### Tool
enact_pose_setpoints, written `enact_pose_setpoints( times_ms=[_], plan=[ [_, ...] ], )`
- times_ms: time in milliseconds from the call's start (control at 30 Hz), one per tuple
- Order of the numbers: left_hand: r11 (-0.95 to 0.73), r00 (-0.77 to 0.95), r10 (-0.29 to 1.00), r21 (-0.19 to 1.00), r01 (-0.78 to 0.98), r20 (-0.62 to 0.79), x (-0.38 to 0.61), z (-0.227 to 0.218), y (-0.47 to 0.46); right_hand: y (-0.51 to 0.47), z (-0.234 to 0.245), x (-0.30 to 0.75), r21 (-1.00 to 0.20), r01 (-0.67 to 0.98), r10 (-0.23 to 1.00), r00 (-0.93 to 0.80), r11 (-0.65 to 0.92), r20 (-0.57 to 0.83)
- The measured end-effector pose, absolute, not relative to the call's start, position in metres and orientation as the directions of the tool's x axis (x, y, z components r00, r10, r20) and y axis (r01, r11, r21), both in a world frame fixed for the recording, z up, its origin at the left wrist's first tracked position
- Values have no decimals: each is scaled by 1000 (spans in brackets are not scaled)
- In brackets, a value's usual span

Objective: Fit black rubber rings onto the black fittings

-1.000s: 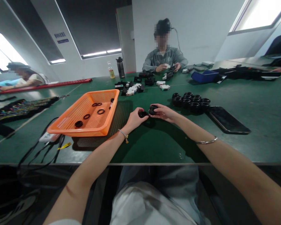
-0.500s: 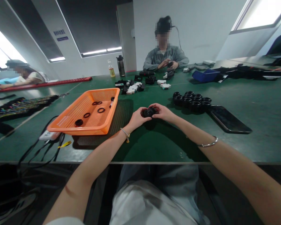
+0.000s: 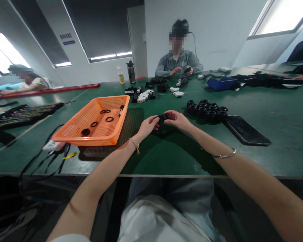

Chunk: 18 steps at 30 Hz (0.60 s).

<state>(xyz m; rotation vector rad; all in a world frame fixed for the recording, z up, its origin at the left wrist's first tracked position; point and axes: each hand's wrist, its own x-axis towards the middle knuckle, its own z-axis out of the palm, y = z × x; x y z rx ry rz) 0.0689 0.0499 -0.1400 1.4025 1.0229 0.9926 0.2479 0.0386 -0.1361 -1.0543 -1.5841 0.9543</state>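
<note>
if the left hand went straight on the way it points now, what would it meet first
First comes the black part, which the left hand seems to touch; just beyond, probably the right hand, though depth is hard to judge.

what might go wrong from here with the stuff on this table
The small black item held between the left hand and right hand could slip and drop onto the green table. The clustered black cylindrical parts sit close beside the phone, so a nudge might knock some against it.
</note>
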Motion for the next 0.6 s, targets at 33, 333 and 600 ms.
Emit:
enact_pose_setpoints(
  times_ms=[33, 333, 600],
  plan=[
    [-11, 288, 958, 999, 38, 0, 69, -139, 49, 38, -136, 247, -936, 161, 945, -148, 313, 290],
    [113, 316, 946, 988, -101, -76, 67, -132, 44, 33, -134, 246, -960, 107, 961, -126, 259, 245],
    [95, 337, 941, 982, -164, -34, 63, -133, 45, 32, -130, 248, -918, 262, 954, -116, 298, 276]
  ],
)
